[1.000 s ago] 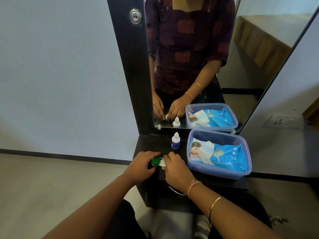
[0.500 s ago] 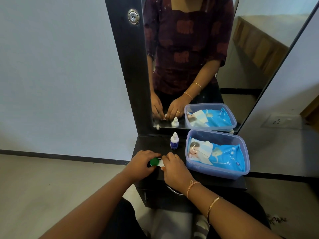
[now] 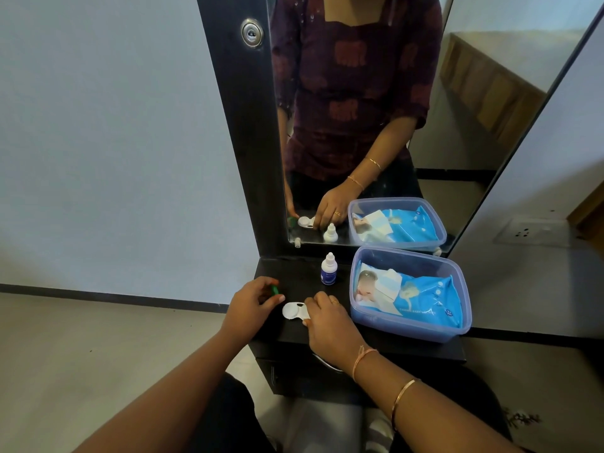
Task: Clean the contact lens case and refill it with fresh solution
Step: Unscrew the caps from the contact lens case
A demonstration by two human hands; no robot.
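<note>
- lens case (image 3: 293, 311) lies near the counter's (image 3: 300, 276) front edge, between both hands, left well uncovered;
- right hand (image 3: 330, 325) pinches its right end;
- left hand (image 3: 251, 305), just beside, curls round green cap (image 3: 274, 290).

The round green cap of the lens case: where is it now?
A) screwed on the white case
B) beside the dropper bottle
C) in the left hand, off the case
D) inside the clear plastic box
C: the left hand pinches the round green cap, apart from the white plastic lens case that the right hand holds.
</note>
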